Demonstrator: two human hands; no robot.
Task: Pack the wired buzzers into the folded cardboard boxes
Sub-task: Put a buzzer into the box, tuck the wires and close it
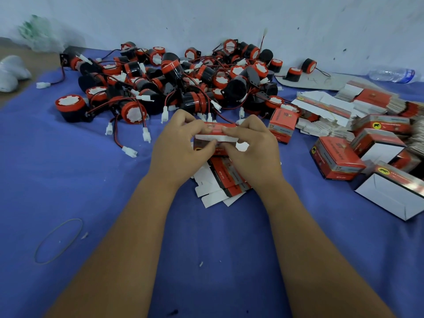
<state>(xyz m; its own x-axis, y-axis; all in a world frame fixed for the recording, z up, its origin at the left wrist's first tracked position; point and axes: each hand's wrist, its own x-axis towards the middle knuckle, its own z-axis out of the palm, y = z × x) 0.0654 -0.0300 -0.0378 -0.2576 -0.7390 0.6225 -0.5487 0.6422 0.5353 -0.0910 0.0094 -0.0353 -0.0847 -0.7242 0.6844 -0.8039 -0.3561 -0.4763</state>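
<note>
- Light soft & even, cool bluish cast over the whole shot; no hard source visible.
- Shadows weak: faint soft ones under the forearms on the blue cloth (68,171) and under the pile of buzzers (174,83).
- No strong glare; dull sheen only on the plastic bottle (393,75) at the far right edge.
- Wide-angle distortion: forearms stretch large toward the bottom, far wall (229,17) bows at the corners.
- Centre fairly sharp; box print not readable.
- Boxes at right edge (410,143) smeared w/ blur; white bag (39,35) far left soft, low detail.
</note>
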